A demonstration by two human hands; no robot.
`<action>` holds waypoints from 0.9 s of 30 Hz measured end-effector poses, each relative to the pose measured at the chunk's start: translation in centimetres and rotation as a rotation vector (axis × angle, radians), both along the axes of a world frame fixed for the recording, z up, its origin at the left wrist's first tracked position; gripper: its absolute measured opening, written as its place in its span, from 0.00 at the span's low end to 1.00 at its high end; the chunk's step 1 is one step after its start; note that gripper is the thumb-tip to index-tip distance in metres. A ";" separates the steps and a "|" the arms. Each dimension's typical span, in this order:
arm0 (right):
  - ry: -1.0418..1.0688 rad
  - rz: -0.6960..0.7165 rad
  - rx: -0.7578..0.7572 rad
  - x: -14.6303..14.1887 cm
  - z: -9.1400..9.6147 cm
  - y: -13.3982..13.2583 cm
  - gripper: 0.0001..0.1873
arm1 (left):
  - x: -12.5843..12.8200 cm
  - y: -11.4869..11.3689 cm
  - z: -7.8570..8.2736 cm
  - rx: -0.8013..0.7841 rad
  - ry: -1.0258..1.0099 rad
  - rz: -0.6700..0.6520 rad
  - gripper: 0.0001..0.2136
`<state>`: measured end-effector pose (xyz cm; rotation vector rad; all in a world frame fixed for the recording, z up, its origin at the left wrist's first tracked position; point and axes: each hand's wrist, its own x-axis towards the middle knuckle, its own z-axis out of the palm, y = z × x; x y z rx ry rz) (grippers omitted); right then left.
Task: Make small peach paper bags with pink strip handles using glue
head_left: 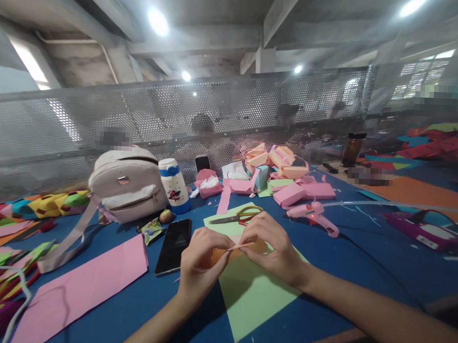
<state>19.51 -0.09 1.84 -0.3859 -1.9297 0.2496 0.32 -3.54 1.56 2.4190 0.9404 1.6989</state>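
Note:
My left hand (200, 259) and my right hand (273, 247) meet over a green paper sheet (252, 294) on the blue table. Both pinch a small orange piece of paper (241, 248) between fingertips, its thin edge stretched between them. Scissors with yellow-green handles (240, 215) lie just beyond my hands on the green sheet. A pink glue gun (314, 215) rests to the right of the scissors.
A black phone (173, 245) and a long pink paper sheet (83, 286) lie to the left. Behind stand a beige backpack (127, 185), a white bottle (174, 185), pink paper boxes (289, 187) and a perforated metal screen (216, 115).

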 end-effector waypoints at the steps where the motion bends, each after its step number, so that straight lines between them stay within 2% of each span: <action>1: 0.001 -0.003 0.001 0.0 0.0 0.0 0.03 | 0.0 0.0 0.0 0.000 -0.001 0.002 0.04; 13: 0.032 0.014 0.041 -0.2 -0.1 -0.1 0.05 | 0.1 0.0 0.3 0.045 0.026 -0.006 0.05; 27: 0.048 0.014 0.056 -0.2 -0.2 0.0 0.05 | 0.0 -0.1 0.1 0.019 0.016 -0.024 0.06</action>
